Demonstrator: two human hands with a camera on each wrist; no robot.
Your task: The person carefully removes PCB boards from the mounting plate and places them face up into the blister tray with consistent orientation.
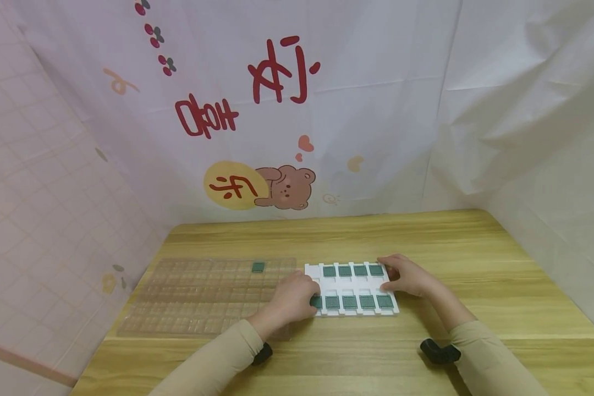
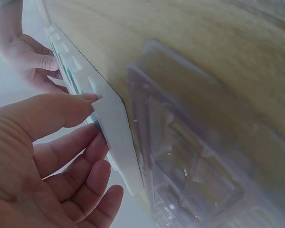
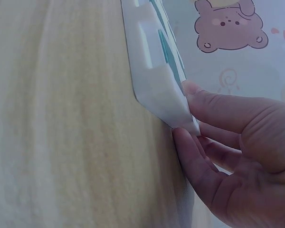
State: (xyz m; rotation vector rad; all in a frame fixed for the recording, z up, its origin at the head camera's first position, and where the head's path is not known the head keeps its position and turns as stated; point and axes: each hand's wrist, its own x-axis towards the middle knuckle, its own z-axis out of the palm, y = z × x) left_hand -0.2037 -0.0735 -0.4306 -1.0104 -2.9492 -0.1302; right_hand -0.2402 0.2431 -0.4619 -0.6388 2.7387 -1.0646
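Note:
A white tray (image 1: 329,285) holds green square chips (image 1: 349,302) in two rows of slots; the far-left slot has no chip. My left hand (image 1: 293,298) is at the tray's left end, thumb and index finger on either side of the green chip (image 1: 317,302) in the near-left slot. In the left wrist view the thumb tip meets the white rim, and green shows beside the index fingertip. At the opposite end, my right hand (image 1: 407,275) grips the tray's short side. The right wrist view shows its thumb (image 3: 213,105) over the upper edge and fingers against the end.
Left of the white tray lies a clear plastic tray (image 1: 198,297) with many small compartments, one green chip (image 1: 258,267) in its far row. Both stand on a wooden table (image 1: 356,352). White printed curtains (image 1: 376,137) hang behind and at the sides.

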